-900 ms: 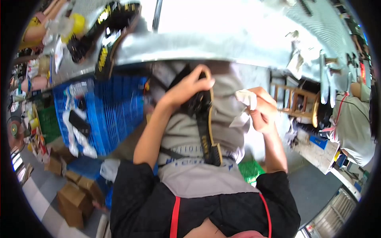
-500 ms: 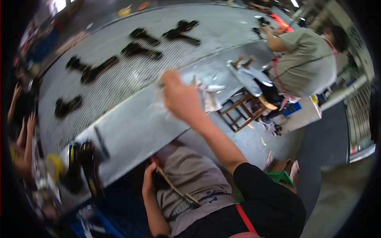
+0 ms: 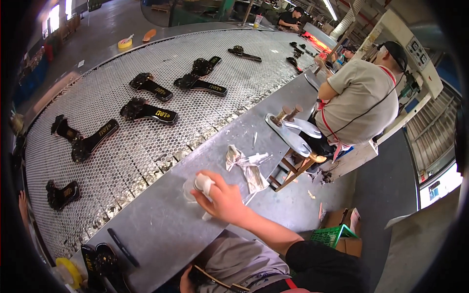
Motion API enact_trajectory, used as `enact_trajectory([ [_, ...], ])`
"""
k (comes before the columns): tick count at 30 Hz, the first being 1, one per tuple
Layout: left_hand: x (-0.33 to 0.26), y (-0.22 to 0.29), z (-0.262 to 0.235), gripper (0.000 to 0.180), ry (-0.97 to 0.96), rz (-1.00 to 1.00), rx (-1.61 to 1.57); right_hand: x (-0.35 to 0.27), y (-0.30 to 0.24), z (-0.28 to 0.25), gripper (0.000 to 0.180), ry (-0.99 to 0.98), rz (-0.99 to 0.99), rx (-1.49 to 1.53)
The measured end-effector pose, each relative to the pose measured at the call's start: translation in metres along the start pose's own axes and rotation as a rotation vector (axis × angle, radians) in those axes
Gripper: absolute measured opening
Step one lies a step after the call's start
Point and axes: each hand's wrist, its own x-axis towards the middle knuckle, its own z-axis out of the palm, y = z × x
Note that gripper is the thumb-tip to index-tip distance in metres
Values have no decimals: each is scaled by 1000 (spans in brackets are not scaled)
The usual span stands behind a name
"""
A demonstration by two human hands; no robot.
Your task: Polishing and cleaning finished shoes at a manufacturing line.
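Head view showed me the right hand [image 3: 224,201], pinching cloth [image 3: 204,184], had swung from lap [image 3: 244,259] to bench [image 3: 161,215], leaving the left hand [image 3: 186,282] alone gripping the shoe [image 3: 211,277] below it.

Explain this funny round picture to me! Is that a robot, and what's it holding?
No robot here: these are a person's own two bare hands. A wide camera on that person's head looks down, which is why straight edges bend. The left hand, at the bottom, holds a dark sandal, partly out of view. The right hand pinches a white cloth over a metal bench, beside something clear, perhaps a small container. Also on the bench is a crumpled white rag. Beyond it, black sandals lie on a surface with a honeycomb pattern. Another person sits farther along.
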Motion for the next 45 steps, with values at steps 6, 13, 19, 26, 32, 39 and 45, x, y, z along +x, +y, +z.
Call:
enact_trajectory([
  [6, 19, 1, 6, 46, 73, 11, -20, -4, 24, 0, 25, 93, 317, 388],
  [13, 29, -1, 4, 49, 150, 117, -39, 20, 57, -15, 12, 497, 1321, 1251],
  [19, 24, -47, -15, 52, 300, 458, 40, 16, 57, 1, 15, 327, 961, 976],
  [26, -12, -42, -17, 73, -213, 458, -505, 9, 20, -7, 24, -24, 95, 108],
  [32, -101, -9, 48, 56, -106, 829, -51, 3, 15, -14, 30, -12, -52, 40],
  [39, -107, 31, 68, 36, -321, 767, 187, -4, 32, -1, 63, -33, -11, 7],
  [45, -48, 16, 113, 31, -847, 877, -175, -26, 0, -40, 33, 156, 178, 616],
])
